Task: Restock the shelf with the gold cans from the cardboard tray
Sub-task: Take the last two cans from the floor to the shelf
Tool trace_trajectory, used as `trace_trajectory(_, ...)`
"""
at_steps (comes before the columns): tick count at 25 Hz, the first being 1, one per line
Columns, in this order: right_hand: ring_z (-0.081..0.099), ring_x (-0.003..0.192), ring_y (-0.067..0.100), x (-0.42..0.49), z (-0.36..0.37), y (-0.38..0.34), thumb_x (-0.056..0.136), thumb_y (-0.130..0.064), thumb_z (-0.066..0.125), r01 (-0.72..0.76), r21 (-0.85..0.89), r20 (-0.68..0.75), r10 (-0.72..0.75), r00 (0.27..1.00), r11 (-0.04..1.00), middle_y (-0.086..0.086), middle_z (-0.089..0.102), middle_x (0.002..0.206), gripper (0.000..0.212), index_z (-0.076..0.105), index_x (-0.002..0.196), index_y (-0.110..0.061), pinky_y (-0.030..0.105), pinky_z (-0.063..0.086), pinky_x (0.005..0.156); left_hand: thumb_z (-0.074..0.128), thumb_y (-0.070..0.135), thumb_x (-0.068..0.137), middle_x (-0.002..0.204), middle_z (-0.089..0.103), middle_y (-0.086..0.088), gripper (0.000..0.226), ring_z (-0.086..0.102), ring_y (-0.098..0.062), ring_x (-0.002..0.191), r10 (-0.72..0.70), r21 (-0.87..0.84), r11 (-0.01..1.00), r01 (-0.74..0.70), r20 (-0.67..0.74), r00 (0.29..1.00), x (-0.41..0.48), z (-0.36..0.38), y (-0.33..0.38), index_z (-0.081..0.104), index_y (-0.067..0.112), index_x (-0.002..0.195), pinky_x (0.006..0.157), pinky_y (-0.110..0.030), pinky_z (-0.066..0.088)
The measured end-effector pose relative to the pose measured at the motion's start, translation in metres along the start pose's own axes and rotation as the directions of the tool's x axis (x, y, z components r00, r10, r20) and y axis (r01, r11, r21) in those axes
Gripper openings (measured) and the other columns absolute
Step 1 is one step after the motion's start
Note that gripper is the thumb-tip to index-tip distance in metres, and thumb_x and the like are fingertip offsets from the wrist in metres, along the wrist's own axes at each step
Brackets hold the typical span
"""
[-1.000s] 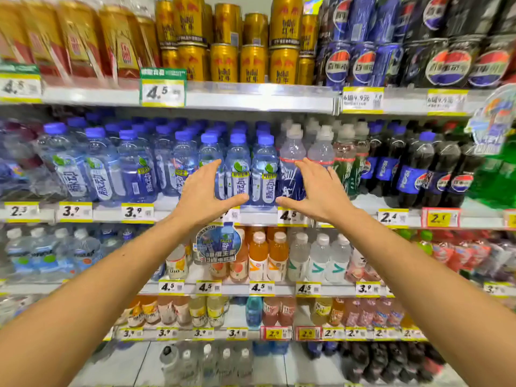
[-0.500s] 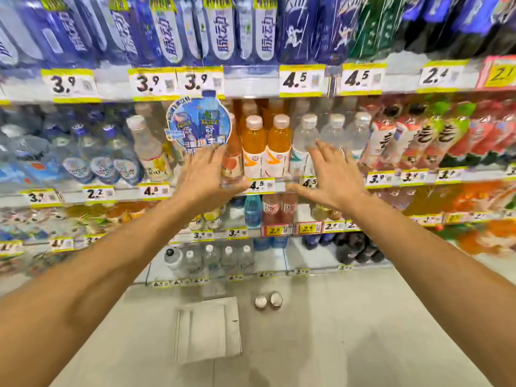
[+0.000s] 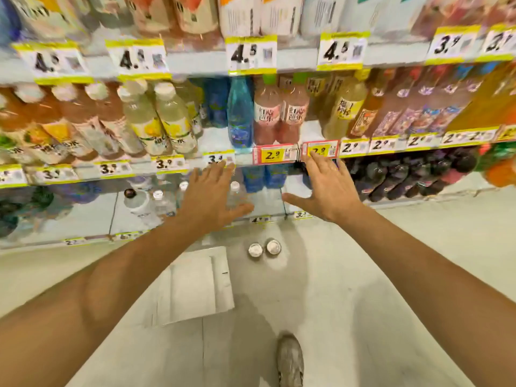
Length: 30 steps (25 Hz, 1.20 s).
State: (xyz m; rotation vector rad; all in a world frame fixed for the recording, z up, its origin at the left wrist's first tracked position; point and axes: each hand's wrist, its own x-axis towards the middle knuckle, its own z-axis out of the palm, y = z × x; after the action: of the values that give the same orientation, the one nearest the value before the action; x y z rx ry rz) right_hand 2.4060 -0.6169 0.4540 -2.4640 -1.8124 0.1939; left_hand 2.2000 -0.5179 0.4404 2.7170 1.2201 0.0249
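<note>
Two cans [image 3: 264,248] stand upright side by side on the floor, seen from above by their silver tops, just in front of the bottom shelf. A flat pale cardboard tray [image 3: 195,286] lies on the floor to their left, with nothing in it. My left hand [image 3: 212,196] and my right hand [image 3: 326,191] are both stretched forward, fingers spread, holding nothing. They hover above and beyond the cans, in front of the lower shelves. The gold cans' shelf is out of view.
Shelves of bottled drinks [image 3: 156,118] with yellow price tags [image 3: 251,54] fill the upper half. Dark bottles [image 3: 405,174] lie on the low shelf at right. My shoe [image 3: 290,358] is on the pale floor near the bottom edge.
My view has tilted down from the upper shelves to the floor. Both hands have come down with it, still spread. The cans and tray appear larger and nearer.
</note>
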Motion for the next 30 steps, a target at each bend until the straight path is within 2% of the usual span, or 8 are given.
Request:
trace_trajectory(2,0.021,0.144,0.023,0.006,0.068,0.016,0.074,-0.068,0.053,-0.01,0.004,0.041,0.009,0.999,1.0,0.008,0.021,0.157,0.093,0.023,0.145,-0.015,0.046,0.009,0.118,0.019,0.078,0.056,0.154,0.03,-0.011,0.111,0.026,-0.028,0.142,-0.016,-0.02,1.0,0.016,0.016,1.0,0.007,0.07,-0.002,0.026,0.012,0.145,0.117,-0.047,0.015)
trace_trajectory(5,0.02,0.144,0.023,0.02,0.174,0.041,0.074,-0.068,0.052,-0.012,0.006,0.051,0.011,0.999,1.0,0.008,0.021,0.157,0.091,0.024,0.145,-0.016,0.046,0.008,0.118,0.037,0.078,0.066,0.154,0.028,-0.011,0.105,0.024,-0.028,0.142,-0.018,-0.034,0.999,0.019,0.044,0.999,0.018,0.18,-0.007,0.022,0.012,0.146,0.118,-0.046,0.012)
trace_trajectory(8,0.018,0.145,0.022,0.03,0.271,0.059,0.075,-0.068,0.051,-0.025,0.022,0.079,0.023,0.997,0.999,0.007,0.02,0.157,0.09,0.024,0.145,-0.018,0.045,0.006,0.118,0.035,0.08,0.063,0.154,0.027,-0.011,0.109,0.022,-0.027,0.143,-0.047,-0.059,0.997,0.051,0.068,0.997,0.025,0.28,-0.02,0.019,0.012,0.147,0.119,-0.044,0.013)
trace_trajectory(14,0.019,0.145,0.022,0.043,0.436,0.081,0.074,-0.069,0.051,-0.031,0.011,0.18,0.029,0.983,0.999,0.006,0.018,0.158,0.093,0.02,0.145,-0.018,0.044,0.01,0.118,0.06,0.062,0.073,0.159,0.014,-0.009,0.106,0.014,-0.022,0.146,-0.147,-0.139,0.974,0.177,0.203,0.968,0.04,0.434,-0.029,0.008,0.01,0.149,0.118,-0.038,0.012)
trace_trajectory(17,0.019,0.145,0.02,0.046,0.487,0.086,0.068,-0.067,0.06,-0.065,0.075,0.256,0.044,0.966,0.995,0.004,0.02,0.157,0.099,0.019,0.146,-0.021,0.043,0.013,0.119,0.072,0.053,0.067,0.156,0.021,-0.012,0.114,0.021,-0.026,0.143,-0.23,-0.299,0.906,0.299,0.246,0.942,0.048,0.486,-0.026,0.005,0.009,0.148,0.115,-0.037,0.021)
trace_trajectory(22,0.038,0.135,0.025,0.047,0.542,0.092,0.057,-0.056,0.078,-0.196,0.312,0.292,0.103,0.951,0.93,0.005,0.042,0.146,0.11,0.017,0.144,-0.026,0.043,0.037,0.108,0.087,0.041,0.053,0.15,0.032,-0.014,0.127,0.033,-0.031,0.138,-0.478,-0.555,0.621,0.553,0.291,0.829,0.047,0.55,-0.02,0.006,0.013,0.148,0.109,-0.043,0.035)
trace_trajectory(27,0.059,0.11,0.023,0.051,0.561,0.093,0.052,-0.033,0.088,-0.193,0.641,0.185,0.094,0.978,0.743,0.002,0.063,0.116,0.087,0.039,0.123,-0.02,0.034,0.049,0.091,0.091,0.031,0.047,0.141,0.047,-0.008,0.113,0.047,-0.028,0.128,-0.55,-0.694,0.491,0.527,0.223,0.805,0.053,0.566,-0.021,0.026,0.016,0.138,0.102,-0.041,0.042)
trace_trajectory(30,0.06,0.097,0.016,0.052,0.56,0.092,0.052,-0.025,0.089,-0.18,0.706,0.155,0.098,0.983,0.685,-0.006,0.06,0.101,0.073,0.043,0.108,-0.021,0.023,0.046,0.081,0.092,0.025,0.048,0.121,0.06,-0.004,0.094,0.057,-0.026,0.113,-0.518,-0.744,0.472,0.472,0.199,0.832,0.054,0.568,-0.018,0.036,0.018,0.123,0.092,-0.036,0.048)
